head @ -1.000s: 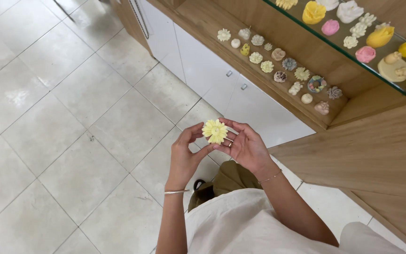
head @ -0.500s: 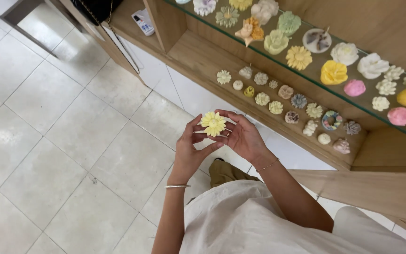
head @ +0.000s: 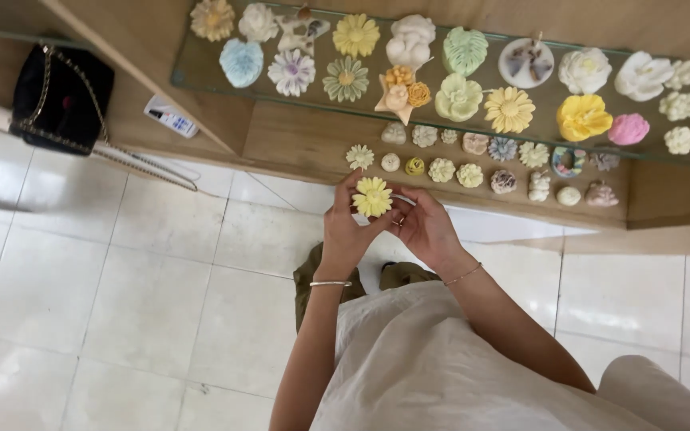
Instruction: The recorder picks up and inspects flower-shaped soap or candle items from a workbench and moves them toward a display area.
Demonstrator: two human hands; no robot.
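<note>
Pale yellow flower-shaped candle (head: 372, 196), petals facing up, held just below wooden shelf.

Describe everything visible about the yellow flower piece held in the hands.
The yellow flower piece is a small daisy-shaped moulded item, pale yellow petals around a raised centre, waxy or soap-like in look. It faces up toward the camera, pinched between the left hand and right hand, above the tiled floor, just in front of the wooden shelf.
</note>
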